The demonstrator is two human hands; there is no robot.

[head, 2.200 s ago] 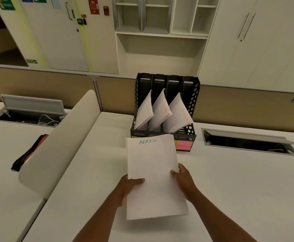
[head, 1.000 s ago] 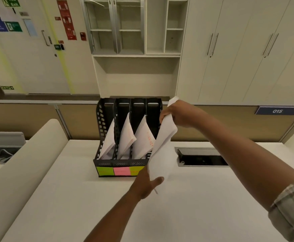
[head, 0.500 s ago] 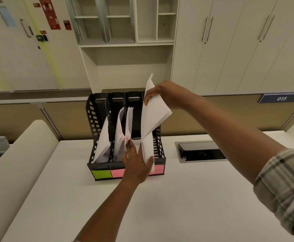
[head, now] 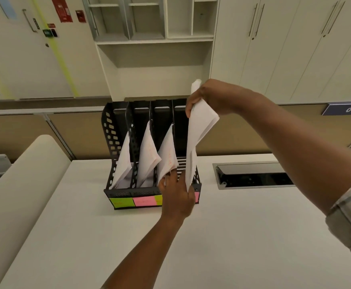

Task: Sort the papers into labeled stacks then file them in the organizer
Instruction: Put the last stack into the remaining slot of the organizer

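Landmark: I took the black organizer (head: pixel 116 142) as my reference; it stood upright on the white bench (head: pixel 232 236), against the low tan partition behind it.
Right hand: my right hand (head: pixel 210 97) was raised above the organizer's right end, fingers and thumb pinched on the top edge of the paper stack (head: pixel 197 134).
Left hand: my left hand (head: pixel 175 195) was at the organizer's front right corner, thumb and fingers curled round the lower edge of the same stack, fingertips reaching into the slot.
Paper stack: it hung nearly upright and slightly bowed, its lower end inside the organizer's rightmost slot. I could not tell whether it touched the slot floor.
Filed papers: three white bundles (head: pixel 147 155) leaned in the three slots to the left of that one, with faint orange writing on two of them that I could not read.
Labels: green and pink sticky notes (head: pixel 143 200) were stuck along the organizer's front lip; my left hand covered part of the row.
Cable hatch: a recessed hatch (head: pixel 253 176) lay in the bench just right of the organizer, its lid up.
Divider: a rounded cream divider (head: pixel 24 174) ran along the bench well left of the organizer.
Behind: white cupboards (head: pixel 285 49) and open shelves rose beyond the organizer.
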